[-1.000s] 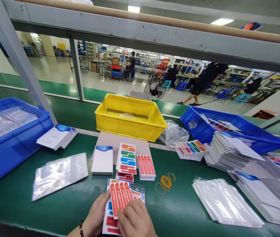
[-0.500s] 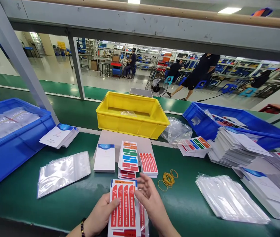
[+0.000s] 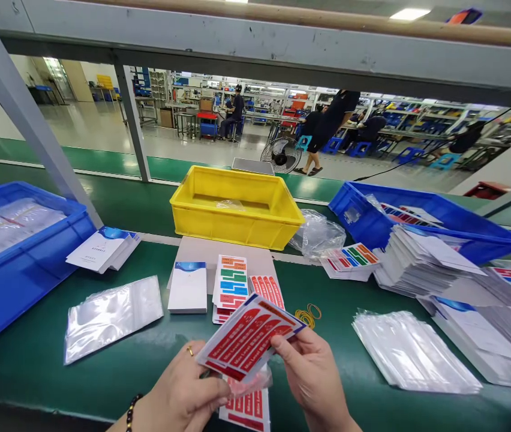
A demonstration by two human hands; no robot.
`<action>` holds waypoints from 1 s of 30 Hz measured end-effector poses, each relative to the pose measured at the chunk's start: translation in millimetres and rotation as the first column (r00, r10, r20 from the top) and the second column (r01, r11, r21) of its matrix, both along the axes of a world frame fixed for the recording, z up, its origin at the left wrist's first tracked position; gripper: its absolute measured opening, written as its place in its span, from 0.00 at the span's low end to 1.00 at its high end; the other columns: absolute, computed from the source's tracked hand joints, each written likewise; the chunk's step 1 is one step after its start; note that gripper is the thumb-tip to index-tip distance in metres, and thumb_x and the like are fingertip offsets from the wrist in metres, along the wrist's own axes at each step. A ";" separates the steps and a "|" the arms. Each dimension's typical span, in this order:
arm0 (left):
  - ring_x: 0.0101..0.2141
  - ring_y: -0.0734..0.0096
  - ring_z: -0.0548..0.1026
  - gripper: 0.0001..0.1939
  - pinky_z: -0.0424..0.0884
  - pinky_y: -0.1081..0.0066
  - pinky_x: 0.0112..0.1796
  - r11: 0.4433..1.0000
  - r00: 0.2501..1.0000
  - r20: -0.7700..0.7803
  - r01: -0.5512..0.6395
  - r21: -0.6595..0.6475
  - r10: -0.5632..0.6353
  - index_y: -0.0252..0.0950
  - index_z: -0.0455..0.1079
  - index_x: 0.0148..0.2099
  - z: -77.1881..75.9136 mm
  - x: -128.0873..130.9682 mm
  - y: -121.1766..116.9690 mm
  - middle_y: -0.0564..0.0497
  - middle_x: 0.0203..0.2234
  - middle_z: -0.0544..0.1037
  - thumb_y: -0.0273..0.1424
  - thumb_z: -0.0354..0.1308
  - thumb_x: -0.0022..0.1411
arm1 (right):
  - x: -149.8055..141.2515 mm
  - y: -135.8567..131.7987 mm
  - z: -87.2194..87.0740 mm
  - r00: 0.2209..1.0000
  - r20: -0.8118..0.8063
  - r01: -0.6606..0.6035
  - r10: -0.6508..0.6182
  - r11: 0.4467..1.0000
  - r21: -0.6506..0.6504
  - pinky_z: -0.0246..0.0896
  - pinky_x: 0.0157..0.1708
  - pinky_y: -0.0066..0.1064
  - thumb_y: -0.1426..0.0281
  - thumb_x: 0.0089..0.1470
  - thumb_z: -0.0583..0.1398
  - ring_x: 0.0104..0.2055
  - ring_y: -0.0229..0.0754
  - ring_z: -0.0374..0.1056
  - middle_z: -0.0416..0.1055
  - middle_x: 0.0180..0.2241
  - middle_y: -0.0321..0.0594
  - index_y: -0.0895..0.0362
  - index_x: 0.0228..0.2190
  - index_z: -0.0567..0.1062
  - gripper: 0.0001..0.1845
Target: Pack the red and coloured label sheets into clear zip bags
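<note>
My right hand (image 3: 312, 375) is closed on a small stack of sticker sheets (image 3: 249, 339), thumb on top; red "Max Level / Min Level" labels cover the top sheet. The stack is tilted, its left corner by my left hand (image 3: 188, 384). That hand, with a ring and a beaded bracelet, pinches a clear plastic bag (image 3: 259, 381) under the stack. Below lies another red sticker sheet (image 3: 251, 411); whether it is inside the bag I cannot tell. Beyond my hands are a booklet stack (image 3: 188, 291), multicoloured sticker sheets (image 3: 233, 279) and more red label sheets (image 3: 268, 288).
A yellow bin (image 3: 237, 222) stands behind the piles, with blue bins left (image 3: 35, 270) and right (image 3: 439, 210). Clear bags lie left (image 3: 111, 318) and right (image 3: 412, 348). Rubber bands (image 3: 307, 315) sit beyond my right hand. Booklet piles (image 3: 421, 264) crowd the right.
The sticker stack has turned from upright to slanted and moved up. My right hand, open beside it before, now grips its right end; my left hand has shifted to the bag underneath.
</note>
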State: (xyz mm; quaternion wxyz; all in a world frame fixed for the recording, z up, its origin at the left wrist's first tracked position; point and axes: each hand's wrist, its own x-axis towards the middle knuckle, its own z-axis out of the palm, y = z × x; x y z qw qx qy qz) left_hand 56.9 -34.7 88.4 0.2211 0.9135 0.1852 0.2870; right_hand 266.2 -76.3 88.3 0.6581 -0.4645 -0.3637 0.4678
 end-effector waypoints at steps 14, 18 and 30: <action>0.38 0.67 0.69 0.11 0.72 0.66 0.36 0.960 0.995 0.099 0.021 -0.278 0.007 0.39 0.69 0.37 -2.5 1.9 -5.7 0.46 0.37 0.66 0.21 0.48 0.58 | 15.3 -16.2 8.4 0.885 0.447 -0.080 0.132 0.988 -0.133 0.68 0.35 0.33 0.65 0.53 0.58 0.35 0.45 0.71 0.76 0.35 0.44 0.56 0.37 0.76 0.11; 0.39 0.65 0.70 0.11 0.72 0.66 0.37 0.976 0.994 0.107 0.053 -0.213 -0.030 0.40 0.70 0.38 1.9 4.9 -4.9 0.45 0.38 0.69 0.22 0.48 0.59 | 13.2 -13.9 15.9 0.812 0.539 -0.163 0.223 0.974 -0.159 0.67 0.34 0.30 0.67 0.53 0.58 0.32 0.42 0.70 0.75 0.31 0.41 0.56 0.34 0.76 0.09; 0.37 0.65 0.70 0.09 0.72 0.67 0.35 0.995 0.988 0.153 0.012 -0.097 0.003 0.38 0.70 0.37 5.0 7.0 -5.9 0.44 0.38 0.68 0.22 0.50 0.58 | 6.3 -21.2 19.6 0.848 0.497 -0.180 0.184 0.982 -0.055 0.66 0.34 0.29 0.70 0.52 0.58 0.32 0.42 0.68 0.72 0.28 0.39 0.55 0.27 0.76 0.07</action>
